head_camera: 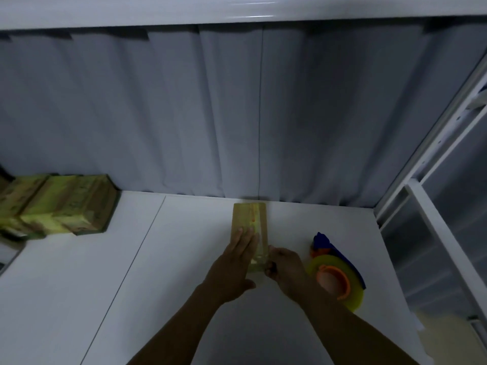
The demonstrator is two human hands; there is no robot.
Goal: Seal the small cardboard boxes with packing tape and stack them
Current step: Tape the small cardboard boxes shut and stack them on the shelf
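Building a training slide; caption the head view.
Left hand flat on a taped box, right hand at its near end, tape dispenser beside, more boxes stacked far left.

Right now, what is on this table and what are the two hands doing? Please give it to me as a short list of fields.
box: box lying on the white table, shiny tape strip along its top
left hand: left hand flat on the box top, fingers straight, pressing
right hand: right hand, fingers curled at the box's near right corner, seemingly gripping it
tape dispenser: tape dispenser on the table right of the box, untouched
stack: stack of boxes at far left
backdrop: curtain
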